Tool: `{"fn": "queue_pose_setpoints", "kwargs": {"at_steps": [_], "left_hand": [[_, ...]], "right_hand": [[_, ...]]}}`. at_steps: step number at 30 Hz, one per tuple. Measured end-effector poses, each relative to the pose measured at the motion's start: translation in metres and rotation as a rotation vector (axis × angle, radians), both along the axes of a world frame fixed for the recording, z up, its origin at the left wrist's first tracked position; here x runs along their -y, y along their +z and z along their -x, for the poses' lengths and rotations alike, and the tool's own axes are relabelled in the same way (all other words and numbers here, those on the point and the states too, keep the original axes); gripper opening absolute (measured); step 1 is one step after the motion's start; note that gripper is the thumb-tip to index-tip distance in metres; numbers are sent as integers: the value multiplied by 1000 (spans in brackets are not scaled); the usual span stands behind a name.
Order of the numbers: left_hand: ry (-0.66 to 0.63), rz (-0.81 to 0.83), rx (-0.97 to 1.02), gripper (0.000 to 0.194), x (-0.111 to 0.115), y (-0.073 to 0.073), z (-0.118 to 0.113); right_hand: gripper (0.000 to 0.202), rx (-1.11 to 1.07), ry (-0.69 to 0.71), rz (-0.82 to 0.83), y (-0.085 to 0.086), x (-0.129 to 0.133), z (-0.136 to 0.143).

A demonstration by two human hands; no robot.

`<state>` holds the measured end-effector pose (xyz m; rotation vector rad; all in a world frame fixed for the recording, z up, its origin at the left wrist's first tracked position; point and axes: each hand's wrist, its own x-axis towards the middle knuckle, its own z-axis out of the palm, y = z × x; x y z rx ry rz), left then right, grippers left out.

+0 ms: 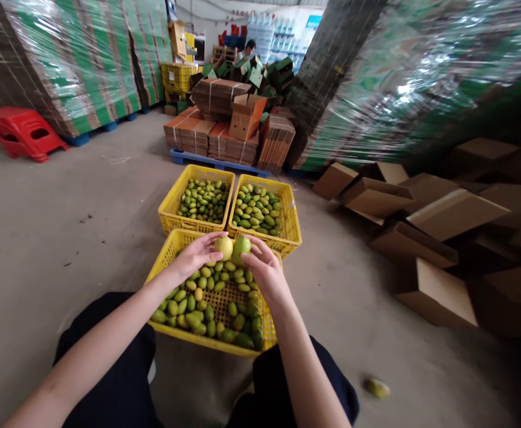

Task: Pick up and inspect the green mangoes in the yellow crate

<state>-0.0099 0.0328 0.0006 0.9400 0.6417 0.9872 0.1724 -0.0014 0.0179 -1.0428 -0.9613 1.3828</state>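
My left hand [199, 255] is closed around a yellowish mango [224, 248], with the thumb below it and the fingers above. In my right hand [262, 264] is a greener mango [241, 249], gripped between thumb and fingers. The two fruits are side by side, seemingly touching, above the near yellow crate [162, 337]. Many green mangoes [192, 303], a few of them yellowish, lie in that crate, and part of its perforated floor shows through.
Behind stand a left yellow crate [167, 215] and a right yellow crate [294, 223], both holding mangoes. Flattened cartons [233, 142] sit on a blue pallet [189, 157]. Open cardboard boxes [442, 285] lie right, a red stool [24, 132] left. One mango [377, 387] lies on the floor. A person [248, 50] is far back.
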Motion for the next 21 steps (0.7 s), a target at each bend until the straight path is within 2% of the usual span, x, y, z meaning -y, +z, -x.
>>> {"fn": "queue_pose_setpoints", "kwargs": {"at_steps": [6,13,18,21], "left_hand": [[86,-19,-34,50,-3,-1,-5],[97,-115,-74,49,-7,6,-16],[-5,75,-135,47,-18,0,-18],[-76,120,-141,50,-22,-4,-17]], "right_hand": [[43,41,-57,-89,-1,-5,0],[41,103,-105,-151,3,-2,-11],[35,104,-15,8,10,2,-17],[39,61,54,88,9,3,-16]]}}
